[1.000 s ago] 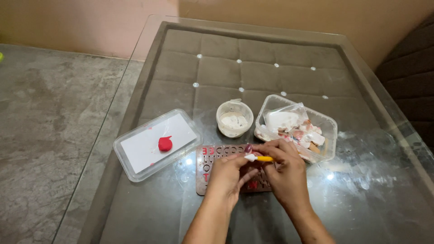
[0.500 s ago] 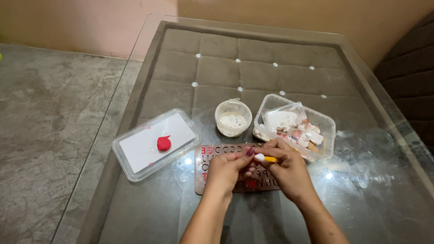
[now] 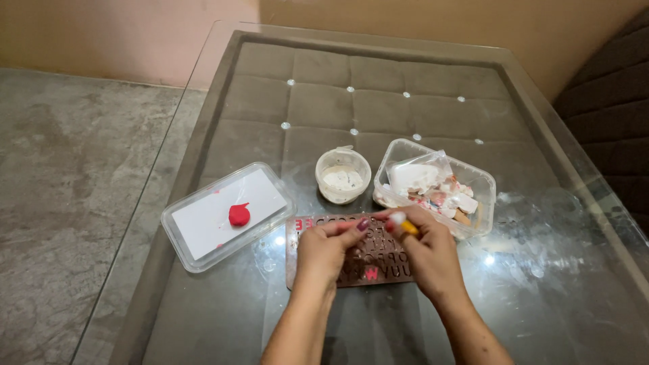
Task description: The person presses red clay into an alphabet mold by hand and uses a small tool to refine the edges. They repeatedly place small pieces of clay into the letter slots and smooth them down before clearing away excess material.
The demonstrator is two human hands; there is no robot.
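Right hand (image 3: 433,260) pinches a yellow-and-white tool (image 3: 403,222), left hand (image 3: 326,250) closed beside it, over brown letter mould (image 3: 378,260).

Our left hand (image 3: 324,249) and right hand (image 3: 427,253) side by side near the worktop's front edge, fingers (image 3: 360,226) pinched together, forearms converging.

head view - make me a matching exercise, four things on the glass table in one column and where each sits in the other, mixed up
Things:
1. red lump
2. small round tub
3. brown letter mould
4. yellow-tipped tool

Places:
A. under both hands, flat on the glass table
B. on the white sheet in the flat clear lid
C. pinched in the right hand, close to the left hand
D. beside the clear box of white pieces, on its left

Pairs: 1-B, 2-D, 3-A, 4-C
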